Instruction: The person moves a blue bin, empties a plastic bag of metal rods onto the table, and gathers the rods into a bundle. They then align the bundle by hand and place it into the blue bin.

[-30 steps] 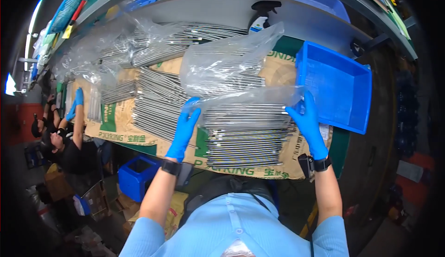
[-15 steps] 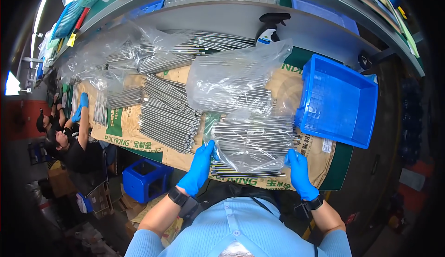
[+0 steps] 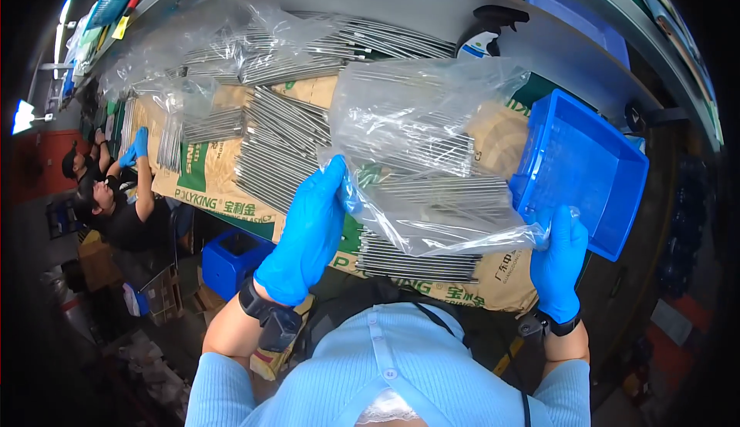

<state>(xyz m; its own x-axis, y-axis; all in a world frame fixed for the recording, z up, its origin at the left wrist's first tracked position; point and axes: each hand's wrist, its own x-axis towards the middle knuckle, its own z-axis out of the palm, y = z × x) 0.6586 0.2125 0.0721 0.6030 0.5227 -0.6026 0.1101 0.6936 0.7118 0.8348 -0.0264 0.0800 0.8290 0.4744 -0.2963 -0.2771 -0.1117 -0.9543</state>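
Observation:
A clear plastic sheet (image 3: 447, 230) is stretched between my two blue-gloved hands, raised over a stack of thin metal rods (image 3: 416, 263). My left hand (image 3: 308, 223) is closed on one near corner of it. The other near corner is pinched in my right hand (image 3: 560, 261), beside the blue bin. Rods show through the film and stick out below its near edge. Just beyond, another clear plastic sheet (image 3: 416, 111) covers more rods. To the left, a loose pile of bare rods (image 3: 281, 161) lies on brown printed paper (image 3: 220, 196).
A blue plastic bin (image 3: 590, 173) stands on the right of the table. A spray bottle (image 3: 482, 34) is at the back, below a metal shelf edge. Crumpled clear film (image 3: 270, 34) covers rods at the far left. Two people sit at the left end; a blue stool (image 3: 235, 257) is below.
Both hands have lifted the sheet's near edge off the rods and spread farther apart. More of the near rods is uncovered. The view has shifted slightly.

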